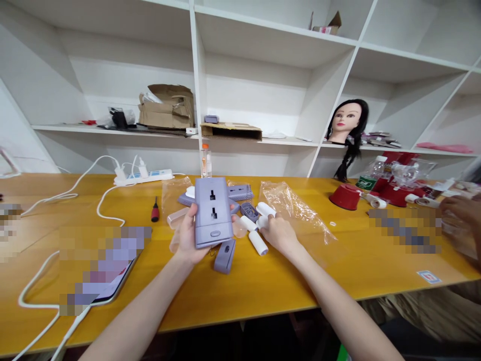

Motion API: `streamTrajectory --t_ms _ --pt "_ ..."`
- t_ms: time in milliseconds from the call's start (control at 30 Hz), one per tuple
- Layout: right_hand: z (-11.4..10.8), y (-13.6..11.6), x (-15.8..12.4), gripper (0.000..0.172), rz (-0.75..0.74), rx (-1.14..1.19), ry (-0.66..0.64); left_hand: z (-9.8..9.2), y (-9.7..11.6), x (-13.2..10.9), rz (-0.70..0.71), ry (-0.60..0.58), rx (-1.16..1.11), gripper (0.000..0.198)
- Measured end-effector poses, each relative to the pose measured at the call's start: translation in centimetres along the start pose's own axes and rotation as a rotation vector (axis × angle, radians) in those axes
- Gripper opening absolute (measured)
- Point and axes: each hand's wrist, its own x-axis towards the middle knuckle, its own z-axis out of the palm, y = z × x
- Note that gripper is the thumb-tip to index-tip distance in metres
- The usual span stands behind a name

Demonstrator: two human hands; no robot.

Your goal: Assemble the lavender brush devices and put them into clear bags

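Note:
My left hand is wrapped round a purple-grey plastic case, held upright over the table. Its front has two dark slots and an oval mark near the bottom. To the right, my right hand has its fingers closed at a white cylinder, partly covered by them. Another white cylinder lies just below, with more white cylinders close by. Beneath the case is a smaller purple-grey part. A dark oval-grooved purple part and a slotted purple panel lie behind.
A red-handled screwdriver lies left, near a tablet and a white power strip with cables. Clear plastic bags spread behind. A red cup stands right, near another person's hand. Shelves hold cardboard and a mannequin head.

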Motion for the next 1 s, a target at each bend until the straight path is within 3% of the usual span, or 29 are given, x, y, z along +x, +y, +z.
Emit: streamTrajectory --t_ms 800,1000 --pt "0.4 -0.8 -0.2 0.031 -0.02 -0.021 0.023 0.7 -0.4 -0.1 -0.054 0.06 0.053 0.059" --pt "0.3 -0.9 -0.2 0.036 -0.003 -0.016 0.029 0.7 -0.5 -0.2 -0.066 0.055 0.061 0.057"
